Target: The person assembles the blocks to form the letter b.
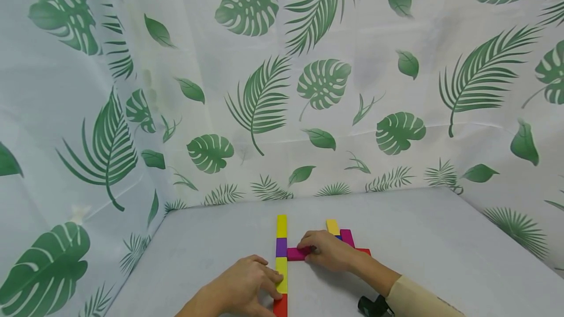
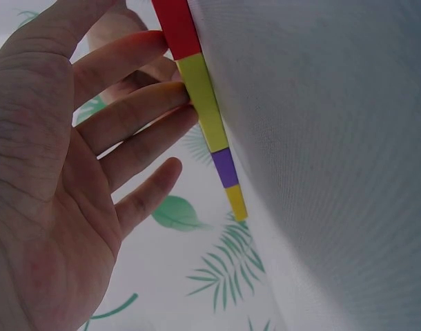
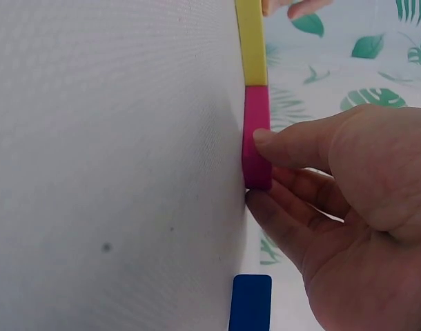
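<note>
A straight row of wooden-looking blocks runs away from me on the white surface: a red block (image 1: 280, 306), a yellow block (image 1: 282, 264), a purple block (image 1: 281, 247) and a farther yellow block (image 1: 282, 226). My left hand (image 1: 246, 283) is beside the row's near part, its extended fingertips (image 2: 179, 93) touching the sides of the red and nearer yellow blocks. A magenta block (image 1: 294, 254) lies crosswise, its left end against the row. With thumb and fingers, my right hand (image 1: 330, 251) pinches that block near its free end, as the right wrist view shows.
Past my right hand lie more blocks: a light yellow one (image 1: 332, 226), another magenta one (image 1: 347, 237), a partly hidden red one (image 1: 364, 250) and a blue one (image 3: 250, 303). A black device (image 1: 374, 306) is by the right sleeve. Leaf-printed cloth (image 1: 273, 170) hangs behind.
</note>
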